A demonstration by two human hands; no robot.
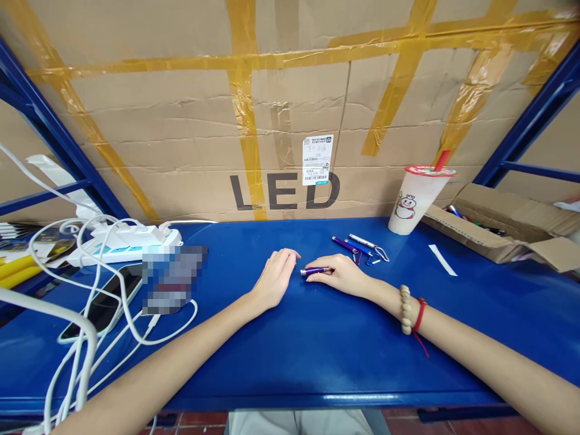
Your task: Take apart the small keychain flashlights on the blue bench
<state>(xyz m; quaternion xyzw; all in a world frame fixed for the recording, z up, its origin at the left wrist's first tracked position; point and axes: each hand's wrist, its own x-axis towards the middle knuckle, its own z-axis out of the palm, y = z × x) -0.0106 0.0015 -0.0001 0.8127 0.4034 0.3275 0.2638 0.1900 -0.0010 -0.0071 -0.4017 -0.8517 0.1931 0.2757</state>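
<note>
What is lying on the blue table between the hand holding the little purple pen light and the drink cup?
In the head view, three more pen lights lie between the right hand and the cup.

Bright, even indoor light falls from above on a glossy blue table [290, 356], which shows soft pale glare near its front edge. Shadows under the arms are faint. Wide-angle distortion bends the shelf posts at both sides. Left of centre, a pixelated patch [172, 279] hides something.
</note>
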